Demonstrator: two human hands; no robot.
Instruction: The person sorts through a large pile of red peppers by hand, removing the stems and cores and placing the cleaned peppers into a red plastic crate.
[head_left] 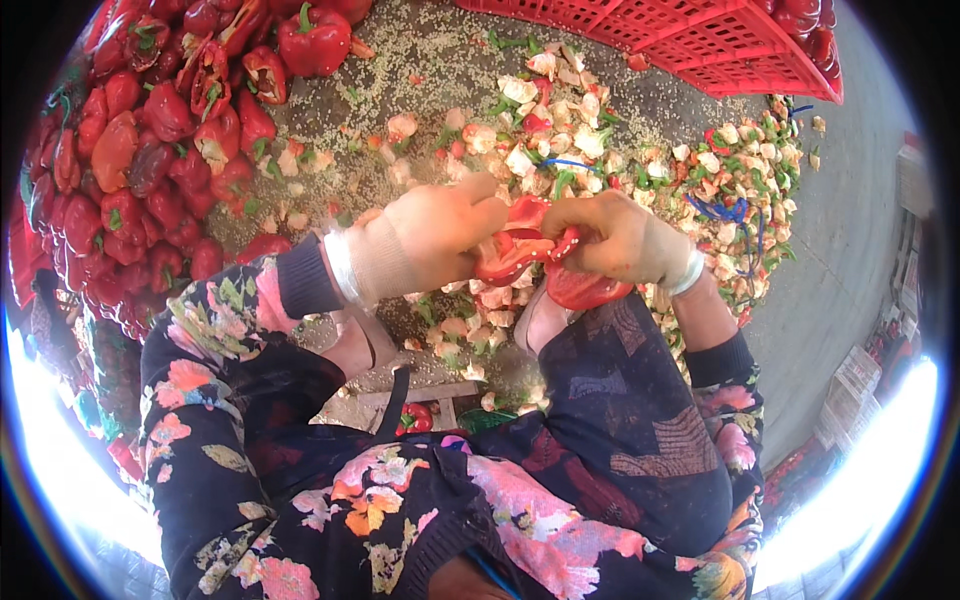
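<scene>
My left hand (425, 238), in a pale work glove, is closed on the left side of a red bell pepper (508, 258) that is split open. Pale seeds and the hollow inside show in it. On the pepper's other side, my gloved right hand (625, 240) has its fingers curled around a red edge. Below those fingers hangs another red pepper piece (588, 290); whether it is joined to the split one I cannot tell. Both hands are close together above my feet, and the palms are hidden.
A big heap of red peppers (130, 215) lies at the left. Pale pepper cores with green stems (575, 125) and loose seeds cover the ground ahead and to the right. A red plastic crate (690, 45) stands at the far right. Blue string (725, 210) lies among the cores.
</scene>
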